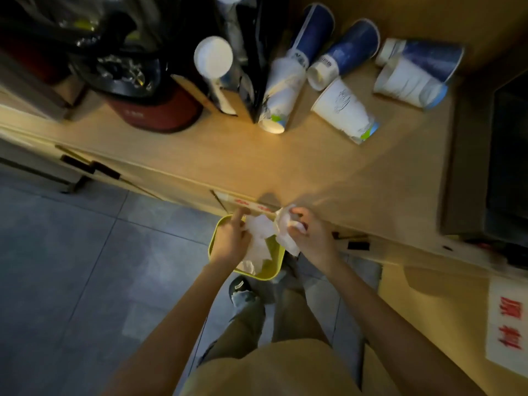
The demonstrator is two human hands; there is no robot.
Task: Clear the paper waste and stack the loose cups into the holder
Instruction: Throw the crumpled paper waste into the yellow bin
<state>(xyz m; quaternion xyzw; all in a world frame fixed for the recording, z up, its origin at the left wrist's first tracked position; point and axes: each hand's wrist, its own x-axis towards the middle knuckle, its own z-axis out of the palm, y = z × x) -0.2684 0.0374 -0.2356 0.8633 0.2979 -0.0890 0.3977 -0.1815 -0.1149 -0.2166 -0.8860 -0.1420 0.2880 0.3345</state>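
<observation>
Crumpled white paper (264, 232) hangs over a yellow-green waste bin (278, 267) on the floor by the counter's front edge. My left hand (233, 238) pinches the paper's left side above the bin. My right hand (311, 235) is closed on another wad of the paper (285, 224) at the bin's right rim. More paper (248, 265) lies inside the bin. Several loose paper cups lie on the wooden counter (228, 155): blue ones (351, 50) at the back, white ones (343, 110) nearer. A cup holder column (214, 57) with a white cup on top stands at the back left.
A dark red appliance (160, 110) with a black bag stands at the back left of the counter. A black machine (505, 155) fills the right side. A tall black box (257, 52) stands beside the cups. Grey tiled floor (71, 267) lies to the left; my shoe (241, 290) is behind the bin.
</observation>
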